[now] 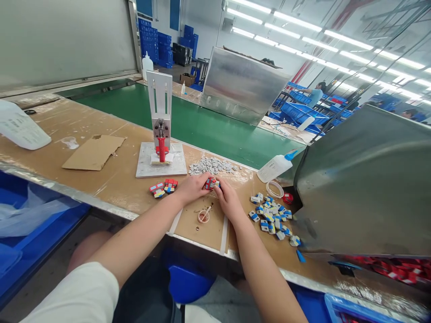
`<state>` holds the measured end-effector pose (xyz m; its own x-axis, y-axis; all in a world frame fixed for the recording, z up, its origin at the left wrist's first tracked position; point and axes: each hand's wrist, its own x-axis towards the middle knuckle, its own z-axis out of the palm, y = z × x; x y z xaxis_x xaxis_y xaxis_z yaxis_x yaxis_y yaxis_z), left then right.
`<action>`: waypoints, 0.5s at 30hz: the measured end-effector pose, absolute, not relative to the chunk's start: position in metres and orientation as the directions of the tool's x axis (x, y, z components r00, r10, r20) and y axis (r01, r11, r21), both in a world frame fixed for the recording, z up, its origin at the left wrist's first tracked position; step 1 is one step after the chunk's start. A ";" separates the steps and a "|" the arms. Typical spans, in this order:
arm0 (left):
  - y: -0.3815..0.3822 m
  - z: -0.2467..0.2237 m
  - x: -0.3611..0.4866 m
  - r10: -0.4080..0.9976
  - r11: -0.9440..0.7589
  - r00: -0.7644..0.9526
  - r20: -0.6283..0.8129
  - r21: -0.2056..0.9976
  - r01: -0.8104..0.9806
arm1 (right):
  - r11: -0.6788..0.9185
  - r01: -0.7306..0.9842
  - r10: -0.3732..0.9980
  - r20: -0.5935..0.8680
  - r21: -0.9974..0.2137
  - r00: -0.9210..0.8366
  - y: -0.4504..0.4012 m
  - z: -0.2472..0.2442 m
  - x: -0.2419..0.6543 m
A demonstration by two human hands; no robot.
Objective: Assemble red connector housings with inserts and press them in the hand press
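My left hand (195,187) is closed on a small red toy-like part (209,183) over the middle of the bench. From the right, my right hand (227,197) pinches a small pale-and-blue piece (217,183) against the red part. Just beyond both hands lies a pile of small grey flat pieces (210,166). A little cup (203,216) with brown contents and a stick stands nearer the edge. Several red parts (164,187) rest left of my left hand. Many white, blue and yellow pieces (271,215) are spread to the right.
A metal press with a red handle (162,149) stands behind the left hand. Cardboard (94,153) lies farther left. On the right are a glue bottle (276,168), a tape roll (274,189) and a large metal panel (367,179). A green conveyor (215,130) runs behind the bench.
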<state>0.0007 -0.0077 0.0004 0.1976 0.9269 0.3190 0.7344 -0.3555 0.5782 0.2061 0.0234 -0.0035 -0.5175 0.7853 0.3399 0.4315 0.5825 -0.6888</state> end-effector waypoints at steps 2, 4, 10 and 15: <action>-0.009 0.001 0.002 0.931 -0.347 0.212 0.296 0.546 0.763 | 0.568 0.410 0.786 0.322 -0.713 -0.528 0.023 -0.001 0.205; -0.009 0.003 0.003 0.937 -0.337 0.223 0.270 0.518 0.786 | 0.554 0.399 0.791 0.312 -0.731 -0.526 0.023 -0.001 0.205; -0.011 0.008 0.009 0.918 -0.367 0.234 0.319 0.467 0.805 | 0.534 0.364 0.805 0.327 -0.763 -0.496 0.027 -0.003 0.201; -0.018 0.023 0.011 0.890 -0.388 0.246 0.385 0.351 0.852 | 0.492 0.343 0.824 0.300 -0.800 -0.481 0.027 0.011 0.194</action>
<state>0.0115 -0.0177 0.0227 0.2462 0.8896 0.3848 0.8521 -0.3878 0.3514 0.1942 0.0268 0.0107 -0.4814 0.8236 0.2999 0.3427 0.4918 -0.8004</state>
